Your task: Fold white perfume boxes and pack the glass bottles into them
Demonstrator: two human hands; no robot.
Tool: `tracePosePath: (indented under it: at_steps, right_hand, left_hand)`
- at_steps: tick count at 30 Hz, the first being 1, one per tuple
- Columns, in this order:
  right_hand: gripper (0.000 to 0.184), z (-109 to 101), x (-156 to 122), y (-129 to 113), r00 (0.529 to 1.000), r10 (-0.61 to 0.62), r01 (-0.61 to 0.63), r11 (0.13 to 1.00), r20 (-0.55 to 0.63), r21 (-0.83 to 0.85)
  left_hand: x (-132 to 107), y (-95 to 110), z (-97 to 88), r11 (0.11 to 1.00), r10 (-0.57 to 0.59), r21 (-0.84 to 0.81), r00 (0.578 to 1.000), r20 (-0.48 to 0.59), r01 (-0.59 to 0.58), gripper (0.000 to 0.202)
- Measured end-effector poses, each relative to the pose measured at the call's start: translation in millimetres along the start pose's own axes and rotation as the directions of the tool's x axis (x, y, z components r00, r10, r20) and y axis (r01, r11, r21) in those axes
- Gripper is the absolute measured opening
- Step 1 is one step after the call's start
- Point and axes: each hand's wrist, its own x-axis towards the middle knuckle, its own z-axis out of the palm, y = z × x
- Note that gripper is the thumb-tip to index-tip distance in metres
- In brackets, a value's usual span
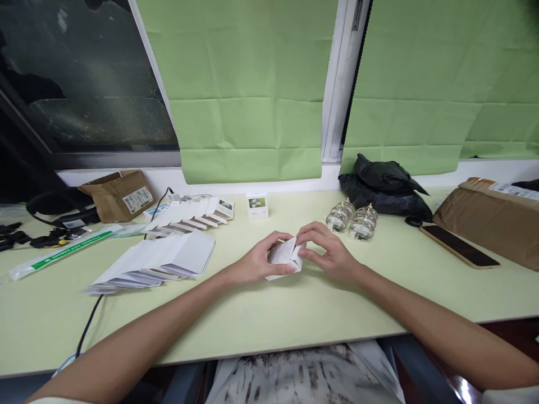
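A small white cardboard box (284, 257) with print on its upper face is raised a little above the table, tilted. My left hand (263, 258) grips it from the left, thumb along the near edge and fingers behind. At the box's right end, the curled fingers and thumb of my right hand (324, 249) pinch at its edge or flap; the exact contact is partly hidden. Beyond my hands a similar white box (257, 206) with a green picture stands upright. Right of it are two stacks of clear round containers (364, 222) with gold tops.
To the left lie a fan of flat white cartons (185, 255) and a row of white boxes (197, 213). Behind are an open brown carton (120, 196) and a black cable. Rightward sit black plastic bags (383, 185), a phone (458, 246) and a large brown package (492, 221).
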Motion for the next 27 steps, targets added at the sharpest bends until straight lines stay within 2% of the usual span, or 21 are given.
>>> tracePosePath:
  at_steps: [9, 14, 20, 22, 27]
  right_hand:
    - [0.016, 3.2, -0.4, -0.3, 0.999, 0.027, -0.026, 0.999, -0.021, 0.041]
    - [0.030, 3.7, 0.6, 0.6, 0.993, 0.096, -0.092, 0.994, -0.071, 0.066]
    - [0.015, 5.0, 0.4, 3.9, 0.990, 0.083, -0.076, 0.995, -0.113, 0.067]
    - [0.020, 4.4, -0.7, 5.0, 0.992, 0.066, -0.059, 0.996, -0.105, 0.067]
    - [0.054, 2.9, -3.5, 4.4, 1.000, 0.024, -0.024, 1.000, 0.012, 0.004]
  left_hand:
    - [0.3, -0.4, -3.2, 1.000, 0.017, -0.004, 1.000, 0.016, -0.017, 0.068]
    - [-1.1, -1.4, -3.5, 0.998, 0.063, 0.018, 0.998, 0.011, -0.063, 0.066]
    - [1.0, -11.1, -8.4, 0.983, 0.101, 0.162, 0.993, -0.065, -0.090, 0.063]
    - [2.9, -13.5, -10.7, 0.987, 0.100, 0.134, 0.992, -0.077, -0.089, 0.059]
    - [5.0, -14.5, -11.9, 0.992, 0.070, -0.102, 0.998, -0.008, -0.070, 0.064]
